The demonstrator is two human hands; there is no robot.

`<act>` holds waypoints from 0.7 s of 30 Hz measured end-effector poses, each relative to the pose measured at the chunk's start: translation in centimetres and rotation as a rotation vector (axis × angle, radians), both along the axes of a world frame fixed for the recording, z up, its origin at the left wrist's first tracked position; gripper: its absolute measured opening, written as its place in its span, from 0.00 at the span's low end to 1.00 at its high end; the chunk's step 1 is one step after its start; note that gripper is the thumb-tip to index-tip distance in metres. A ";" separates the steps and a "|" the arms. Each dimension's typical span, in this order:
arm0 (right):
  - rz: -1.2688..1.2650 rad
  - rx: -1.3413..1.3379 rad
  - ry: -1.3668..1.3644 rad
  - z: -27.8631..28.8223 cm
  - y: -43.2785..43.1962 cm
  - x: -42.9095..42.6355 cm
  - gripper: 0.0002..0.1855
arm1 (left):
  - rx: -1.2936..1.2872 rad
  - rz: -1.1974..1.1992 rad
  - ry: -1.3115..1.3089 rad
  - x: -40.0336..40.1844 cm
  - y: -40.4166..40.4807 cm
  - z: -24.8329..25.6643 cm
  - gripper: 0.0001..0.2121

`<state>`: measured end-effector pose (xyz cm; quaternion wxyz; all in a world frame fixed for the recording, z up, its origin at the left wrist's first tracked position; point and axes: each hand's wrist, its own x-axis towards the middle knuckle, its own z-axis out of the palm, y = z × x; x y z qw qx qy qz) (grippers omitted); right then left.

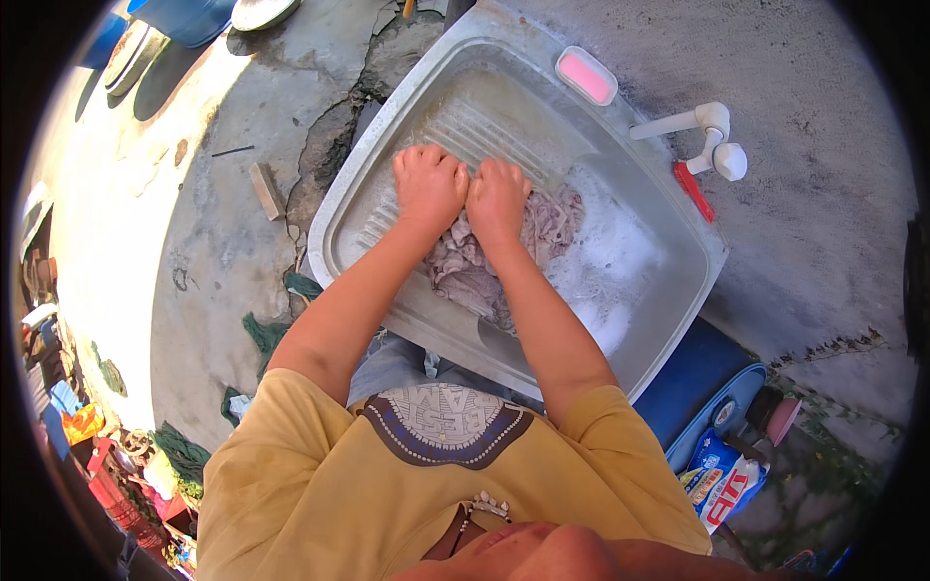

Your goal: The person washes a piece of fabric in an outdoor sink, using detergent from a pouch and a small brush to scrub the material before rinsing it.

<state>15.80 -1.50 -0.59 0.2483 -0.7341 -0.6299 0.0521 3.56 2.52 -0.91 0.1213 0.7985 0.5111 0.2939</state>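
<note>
A wet, crumpled cloth (476, 283), greyish-purple and probably a garment, lies across the ribbed washboard (472, 138) of a grey stone-like wash sink (363, 171). My left hand (430, 181) presses down with curled fingers at the upper left end of the cloth. Right beside it, almost touching, my right hand (501, 196) grips the same cloth with its knuckles up. Part of the fabric is hidden beneath both hands and my right forearm. White suds (610, 269) float in the basin to the right of the cloth.
On the sink's rim sit a pink soap bar in a white dish (586, 75) and a red brush (694, 192). A white plastic tap (690, 131) juts from the wall. A blue barrel (712, 385) and a detergent bag (726, 476) stand at lower right. A block (267, 191) lies on cracked concrete.
</note>
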 end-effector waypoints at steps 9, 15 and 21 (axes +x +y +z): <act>0.085 -0.002 0.016 -1.3 0.4 -0.4 0.05 | -0.071 -0.067 0.076 -0.1 -1.5 -1.2 0.09; -0.154 0.177 -0.188 -3.4 5.7 1.1 0.06 | 0.101 0.081 0.125 2.7 3.9 -2.1 0.09; 0.071 0.112 0.148 1.8 -4.6 -1.7 0.04 | -0.013 -0.044 -0.235 -2.6 -4.6 1.0 0.08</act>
